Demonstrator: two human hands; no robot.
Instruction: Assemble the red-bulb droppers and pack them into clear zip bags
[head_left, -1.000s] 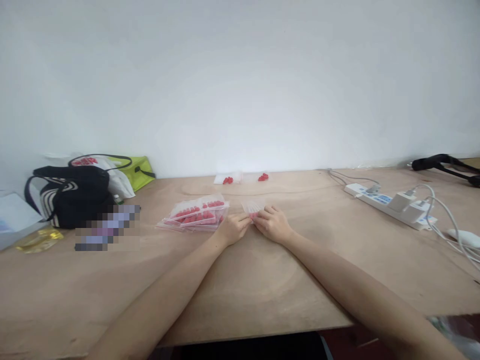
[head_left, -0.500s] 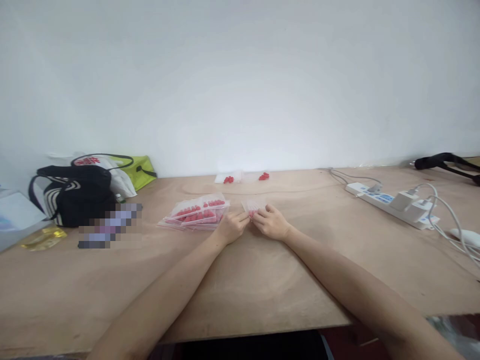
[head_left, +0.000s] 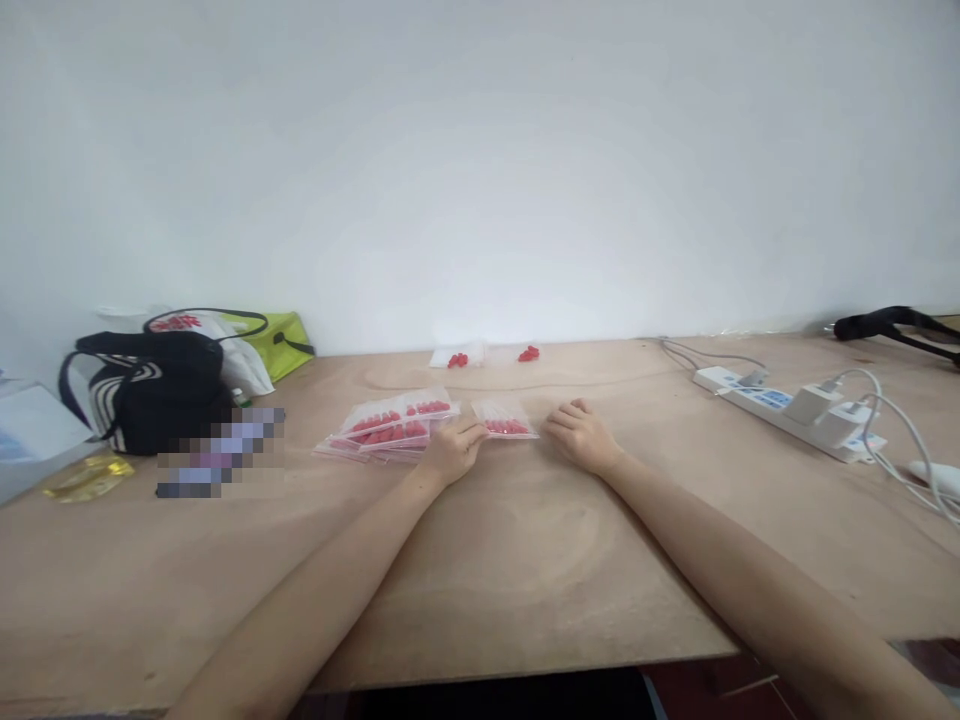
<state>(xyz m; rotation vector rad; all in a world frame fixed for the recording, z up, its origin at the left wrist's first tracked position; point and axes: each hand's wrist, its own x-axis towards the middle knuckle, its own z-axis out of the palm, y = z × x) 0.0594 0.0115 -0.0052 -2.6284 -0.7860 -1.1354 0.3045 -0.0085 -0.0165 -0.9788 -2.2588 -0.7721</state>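
A small clear zip bag (head_left: 504, 418) lies in the middle of the table with several small red pieces along its near edge. My left hand (head_left: 452, 449) pinches the bag's left near corner between closed fingers. Beside its right corner, my right hand (head_left: 583, 437) rests on the table with fingers curled. Whether those fingertips touch or hold the corner is hidden. Just left of my left hand is a pile of similar zip bags (head_left: 390, 425) with red pieces inside, overlapping one another.
Near the wall lie two small heaps of red pieces (head_left: 458, 360) (head_left: 529, 353) on clear bags. A white power strip (head_left: 757, 397) with plugs and cables is on the right. Leftward are a black bag (head_left: 161, 390), a green bag (head_left: 289, 345) and a yellow tape roll (head_left: 90, 478).
My right hand has moved rightward, away from my left hand, uncovering the zip bag and its red pieces. My left hand has shifted slightly left and keeps its pinch.
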